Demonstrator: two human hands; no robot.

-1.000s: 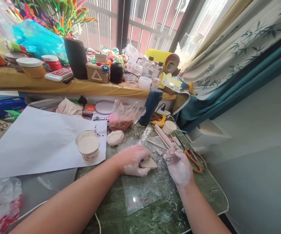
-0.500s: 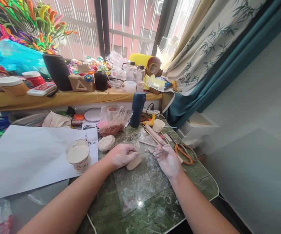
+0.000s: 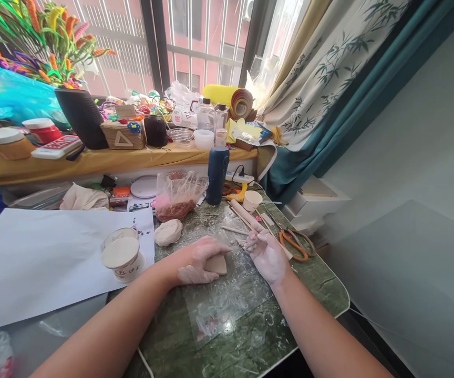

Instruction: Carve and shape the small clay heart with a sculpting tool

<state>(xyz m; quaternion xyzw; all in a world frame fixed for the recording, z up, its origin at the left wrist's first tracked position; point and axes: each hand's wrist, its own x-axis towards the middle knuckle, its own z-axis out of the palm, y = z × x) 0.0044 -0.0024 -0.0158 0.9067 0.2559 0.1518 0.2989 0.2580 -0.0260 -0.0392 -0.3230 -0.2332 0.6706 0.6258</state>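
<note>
My left hand [image 3: 201, 261], dusted with white powder, is curved over a flat, pale piece of clay [image 3: 218, 264]. Its thumb and fingers lie on either side of the piece, whose right end shows. Beneath is a clear plastic sheet [image 3: 235, 299] with white smears. To the right, my right hand [image 3: 267, 257] is turned palm up with its fingers curled together at the tips; whatever they pinch is too small to make out. A lump of pale dough-like clay [image 3: 168, 232] rests beyond my left wrist. Close to my right fingertips lies a thin pale stick [image 3: 235, 230].
Scissors [image 3: 298, 245] with orange handles, a rolling pin [image 3: 246, 214] and a paper cup [image 3: 252, 200] lie to the right. Behind stand a dark blue cylinder [image 3: 217, 176] and a bag of brown material [image 3: 177, 202]. Cups of pale material [image 3: 120, 253] stand on white paper [image 3: 61, 262] at left.
My left hand has left its pinch near the right fingertips and moved slightly left, spreading over the clay piece. My right hand stays palm up, nearly in place. The view has shifted slightly.
</note>
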